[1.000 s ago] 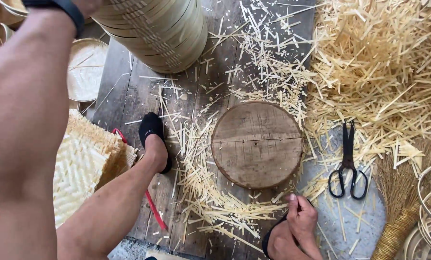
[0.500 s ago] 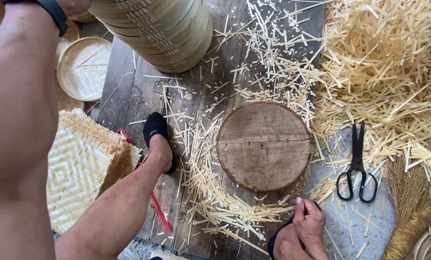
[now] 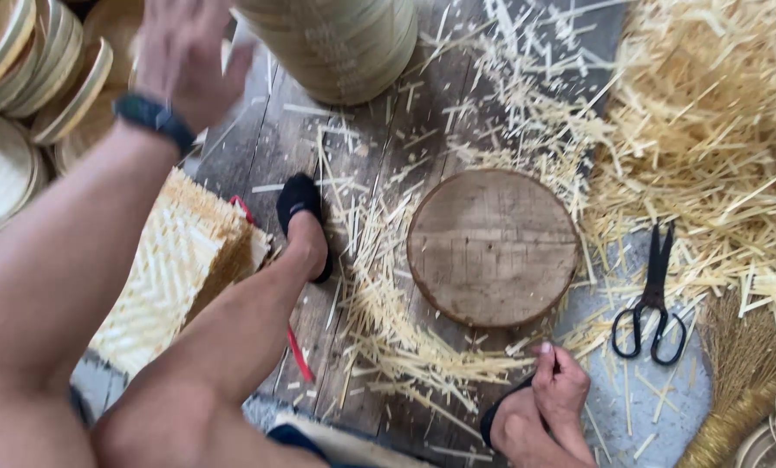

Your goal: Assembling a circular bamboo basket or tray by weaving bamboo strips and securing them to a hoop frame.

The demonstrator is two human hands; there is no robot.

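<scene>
My left hand, with a dark watch on the wrist, is raised and blurred at the upper left. Its fingers are spread and hold nothing, and it hovers beside a tall stack of bamboo steamer rings. My right hand is low at the bottom right, fingers curled, resting on my right foot in a black slipper. It is just below a round wooden chopping block. Nothing shows in that hand. My left foot in a black slipper stands left of the block.
Black scissors lie right of the block. A big heap of bamboo slivers fills the upper right and spills over the plank floor. A woven bamboo mat and a red strip lie left. Bamboo lids are stacked far left, a broom right.
My left arm has swung so the hand and watch are now in view at the upper left. My right hand has stayed at my right foot.
</scene>
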